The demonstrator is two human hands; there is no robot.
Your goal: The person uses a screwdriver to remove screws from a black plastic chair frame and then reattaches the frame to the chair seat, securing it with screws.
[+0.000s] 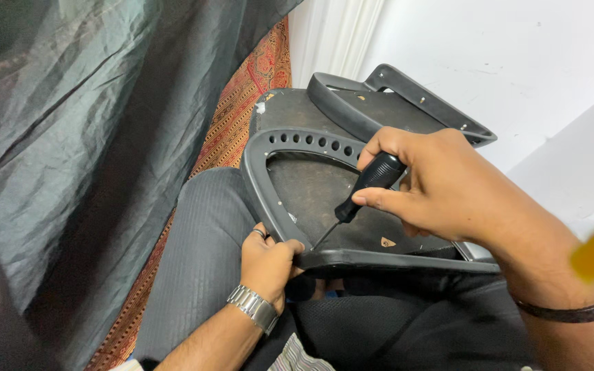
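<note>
Both hands are working on an upturned black chair seat lying across the person's lap. Right hand (pixel 441 182) is closing firmly around the black handle of a screwdriver (pixel 362 192), thumb stretched along the grip, fingers curled over the top. Left hand (pixel 269 257) is clamping the near corner of the looped black armrest (pixel 269 192), thumb on top of the rim and fingers wrapped beneath, a ring and a metal watch showing.

Screwdriver's long axis is slanting from upper right down to lower left, its thin shaft pointing at the armrest's lower bar just beside the left thumb; whether the tip is touching cannot be told. Inside the armrest loop the seat underside (pixel 317 189) is lying bare, giving room for the tool. A second armrest (pixel 407 103) is sitting at the far edge, near the white wall (pixel 517 62). Dark cloth (pixel 77 137) is hanging close on the left
</note>
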